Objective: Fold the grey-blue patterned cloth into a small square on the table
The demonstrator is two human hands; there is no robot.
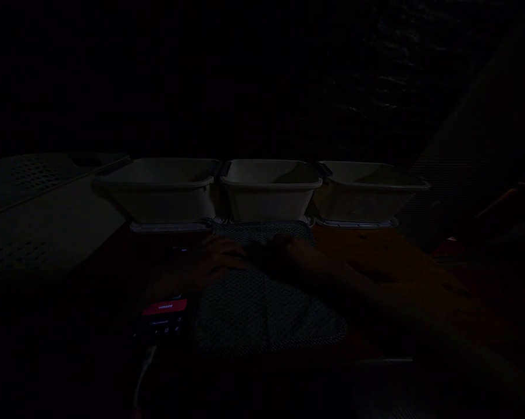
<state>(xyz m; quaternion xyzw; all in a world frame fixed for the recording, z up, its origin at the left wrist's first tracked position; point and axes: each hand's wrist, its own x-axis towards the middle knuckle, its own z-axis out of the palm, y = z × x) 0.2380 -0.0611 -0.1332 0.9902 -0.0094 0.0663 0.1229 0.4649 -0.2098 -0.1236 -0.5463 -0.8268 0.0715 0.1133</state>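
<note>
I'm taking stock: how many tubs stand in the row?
3: left tub beside the perforated basket, middle tub behind the cloth, right tub at the row's right end. Darkness may hide others.

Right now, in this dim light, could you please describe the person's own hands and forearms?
The left hand and right hand look bare, with no gloves to be seen. The right forearm shows as a slim shape with no sleeve that I can make out. The left forearm is mostly lost in darkness, so I cannot tell about a sleeve or markings there.

Fingers (225, 247) over cloth (271, 317) — tubs (268, 201) behind
</note>
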